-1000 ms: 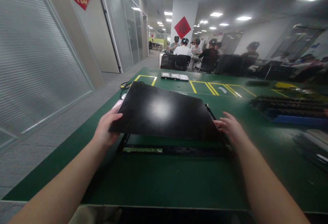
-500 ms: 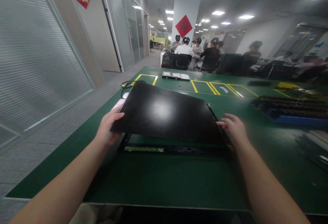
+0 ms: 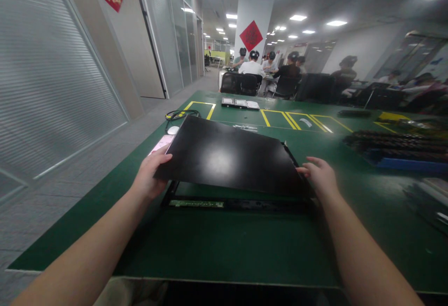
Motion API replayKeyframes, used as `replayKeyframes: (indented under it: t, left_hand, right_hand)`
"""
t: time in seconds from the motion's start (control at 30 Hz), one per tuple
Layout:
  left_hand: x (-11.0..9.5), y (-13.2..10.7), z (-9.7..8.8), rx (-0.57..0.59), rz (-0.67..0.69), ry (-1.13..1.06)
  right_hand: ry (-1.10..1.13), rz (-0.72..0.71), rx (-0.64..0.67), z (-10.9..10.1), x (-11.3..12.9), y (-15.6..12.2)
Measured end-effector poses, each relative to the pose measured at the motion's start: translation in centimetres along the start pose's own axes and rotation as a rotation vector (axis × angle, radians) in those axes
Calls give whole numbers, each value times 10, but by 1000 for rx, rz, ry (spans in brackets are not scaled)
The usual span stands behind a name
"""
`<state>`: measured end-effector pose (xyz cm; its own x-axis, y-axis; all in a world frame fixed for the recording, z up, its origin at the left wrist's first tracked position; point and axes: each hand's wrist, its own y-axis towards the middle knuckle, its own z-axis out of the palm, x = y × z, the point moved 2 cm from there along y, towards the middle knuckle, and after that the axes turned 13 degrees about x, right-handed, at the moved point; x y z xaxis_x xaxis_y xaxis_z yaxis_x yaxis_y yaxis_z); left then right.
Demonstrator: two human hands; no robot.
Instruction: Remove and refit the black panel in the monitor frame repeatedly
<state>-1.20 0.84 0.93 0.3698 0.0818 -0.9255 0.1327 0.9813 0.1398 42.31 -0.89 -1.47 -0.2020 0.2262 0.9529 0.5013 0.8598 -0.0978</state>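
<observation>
A large glossy black panel (image 3: 227, 159) hangs tilted just above a black frame (image 3: 238, 203) that lies on the green table (image 3: 217, 245). My left hand (image 3: 150, 177) grips the panel's near left corner, thumb on top. My right hand (image 3: 320, 177) holds the near right corner, fingers curled along the edge. A green circuit strip (image 3: 196, 202) shows on the frame's near bar, under the raised panel.
A pink phone (image 3: 160, 144), a white mouse (image 3: 172, 130) and a cable lie at the left edge. Yellow-lined boxes and small trays (image 3: 240, 104) sit at the far side. Dark parts on a blue tray (image 3: 399, 149) are at right. People sit at desks beyond.
The panel has come down and lies flatter over the frame. Both hands keep their hold on its near corners.
</observation>
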Motion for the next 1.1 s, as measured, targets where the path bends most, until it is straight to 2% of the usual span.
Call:
replayKeyframes:
  t: [0.43, 0.63, 0.83, 1.1]
  left_hand:
    - [8, 1, 0, -14, -45, 32]
    - [12, 3, -1, 25, -74, 42]
    - [17, 3, -2, 15, -91, 42]
    - [24, 5, -4, 41, -104, 39]
  right_hand:
    - [-35, -29, -16, -6, -14, 13]
    - [-122, -34, -7, -10, -22, 17]
    - [-207, -71, -1, -15, -31, 27]
    - [-278, -40, 3, -18, -34, 29]
